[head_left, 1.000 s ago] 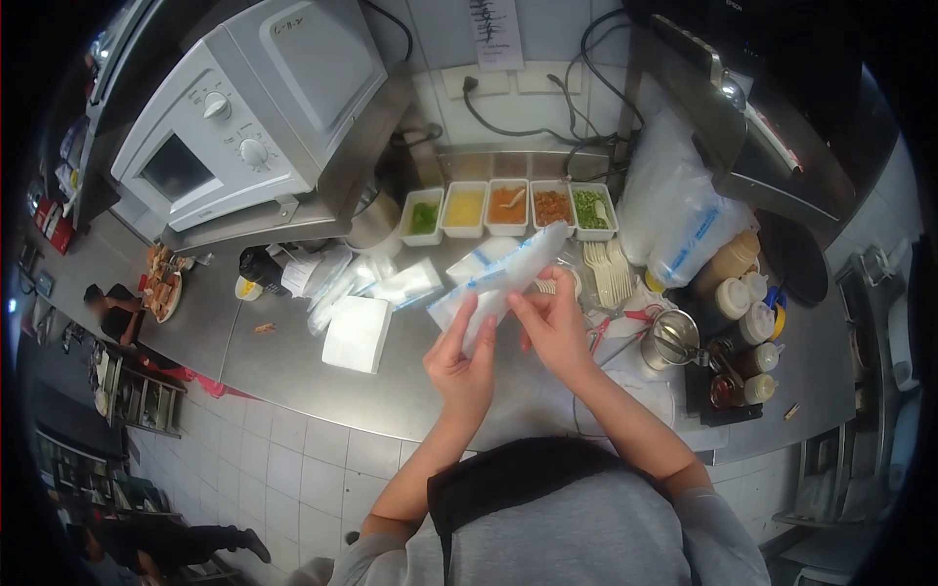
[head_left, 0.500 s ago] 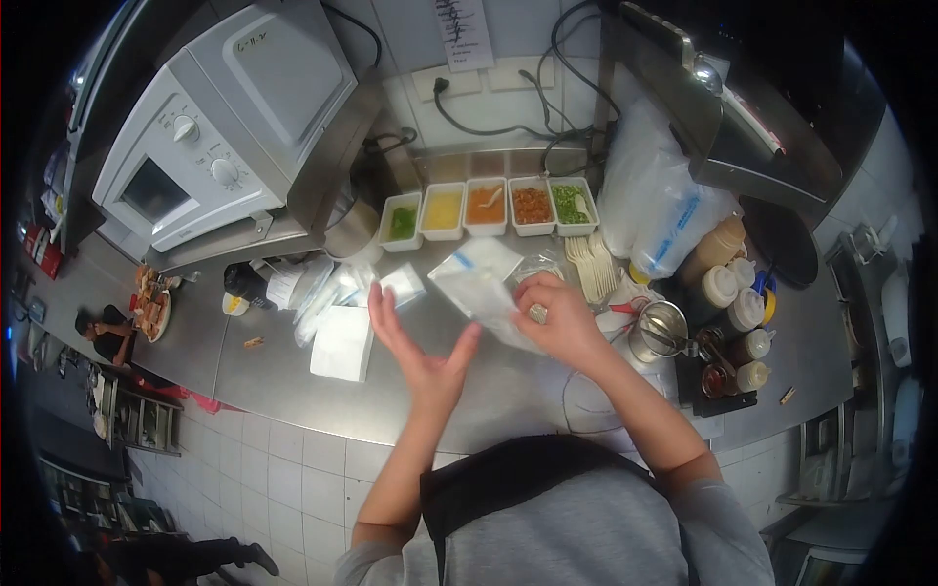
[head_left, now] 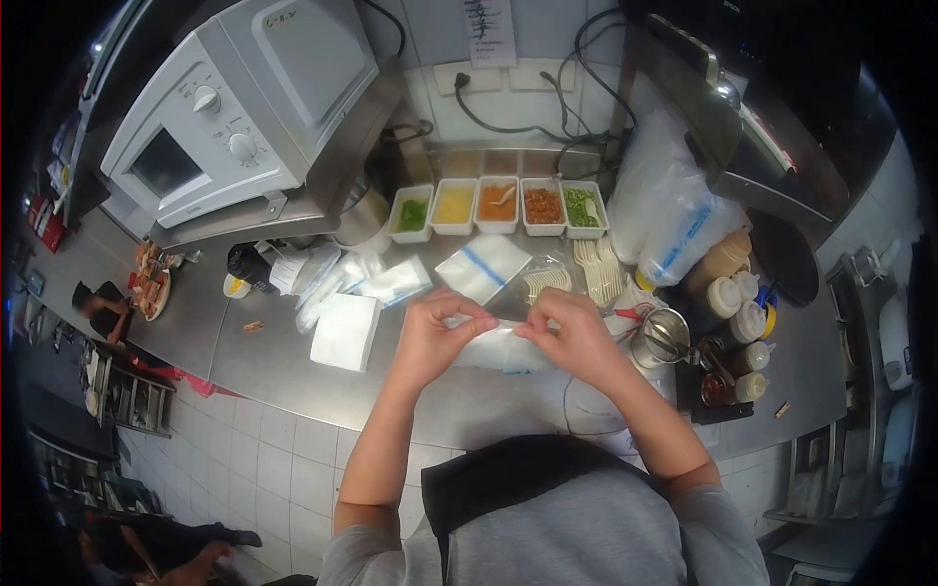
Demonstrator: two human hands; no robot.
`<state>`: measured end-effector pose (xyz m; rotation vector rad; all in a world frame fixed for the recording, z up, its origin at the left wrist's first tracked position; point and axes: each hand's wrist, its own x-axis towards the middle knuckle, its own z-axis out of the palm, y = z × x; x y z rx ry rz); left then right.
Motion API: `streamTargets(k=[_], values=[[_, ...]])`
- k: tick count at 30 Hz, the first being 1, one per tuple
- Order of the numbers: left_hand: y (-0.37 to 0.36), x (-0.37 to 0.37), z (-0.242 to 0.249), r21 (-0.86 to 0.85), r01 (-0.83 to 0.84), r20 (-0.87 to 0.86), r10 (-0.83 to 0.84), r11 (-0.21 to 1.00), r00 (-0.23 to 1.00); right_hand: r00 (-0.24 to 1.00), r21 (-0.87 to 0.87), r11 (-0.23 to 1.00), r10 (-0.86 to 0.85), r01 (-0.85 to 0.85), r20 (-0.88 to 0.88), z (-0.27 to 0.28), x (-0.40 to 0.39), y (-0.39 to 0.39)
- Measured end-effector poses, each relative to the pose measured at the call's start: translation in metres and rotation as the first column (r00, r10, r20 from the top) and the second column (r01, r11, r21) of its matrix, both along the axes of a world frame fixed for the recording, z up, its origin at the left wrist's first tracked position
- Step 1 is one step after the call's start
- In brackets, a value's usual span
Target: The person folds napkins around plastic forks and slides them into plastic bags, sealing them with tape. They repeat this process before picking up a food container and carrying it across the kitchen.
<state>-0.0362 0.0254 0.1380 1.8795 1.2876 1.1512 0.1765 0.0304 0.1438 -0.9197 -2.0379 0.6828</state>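
Note:
Between my two hands a thin, whitish plastic bag hangs over the steel counter. My left hand pinches its upper edge from the left. My right hand pinches the same edge from the right, close to the left fingertips. Just beyond the hands lies a stack of flat plastic bags with a blue stripe. White plastic spoons and wooden-coloured forks rest right of that stack. A pile of white napkins is left of my left hand.
Containers of toppings line the back wall. A microwave stands at upper left. Squeeze bottles and a metal cup with utensils are on the right. Two other people are at the far left.
My right hand has drawn a bag off the stack and nearer to me. My left hand, open before, has come right and closed on the bag's edge.

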Motion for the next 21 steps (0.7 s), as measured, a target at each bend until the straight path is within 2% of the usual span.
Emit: streamTargets(k=[6, 9, 11, 12, 16, 18, 19, 20, 21], values=[[0.001, -0.012, -0.005, -0.001, -0.002, 0.055, 0.002, 1.000, 0.998, 0.998, 0.163, 0.986, -0.032, 0.040, -0.055, -0.007, -0.015, -0.003], [-0.002, -0.020, -0.004, 0.011, -0.016, 0.074, 0.016, 1.000, 0.997, 0.992, 0.169, 0.984, -0.042, 0.062, -0.118, -0.008, -0.027, -0.005], [-0.004, -0.027, -0.003, 0.003, -0.026, 0.103, 0.026, 1.000, 0.994, 0.996, 0.142, 0.988, -0.056, 0.067, -0.076, -0.005, -0.034, -0.007], [-0.005, -0.032, -0.004, 0.040, -0.025, 0.046, 0.023, 0.999, 0.999, 0.997, 0.112, 0.991, -0.073, 0.077, -0.039, -0.003, -0.039, -0.007], [-0.011, -0.054, -0.004, 0.160, -0.011, -0.074, 0.023, 0.987, 0.997, 1.000, 0.104, 0.995, 0.007, -0.004, -0.029, -0.005, -0.060, -0.003], [-0.014, -0.068, -0.013, 0.175, 0.010, -0.113, 0.010, 0.985, 0.993, 0.970, -0.052, 0.991, 0.128, -0.120, 0.206, -0.006, -0.066, 0.000], [-0.016, -0.075, -0.018, 0.132, 0.039, -0.112, -0.024, 0.990, 0.993, 0.944, -0.119, 0.975, 0.211, -0.186, 0.254, -0.007, -0.070, 0.000], [-0.017, -0.083, -0.023, 0.092, 0.071, -0.108, -0.060, 0.993, 0.992, 0.942, -0.113, 0.974, 0.221, -0.198, 0.254, -0.014, -0.071, 0.002], [-0.018, -0.094, -0.027, 0.081, 0.080, -0.151, -0.067, 0.993, 0.986, 0.898, -0.185, 0.940, 0.330, -0.286, 0.290, -0.026, -0.071, 0.004]])
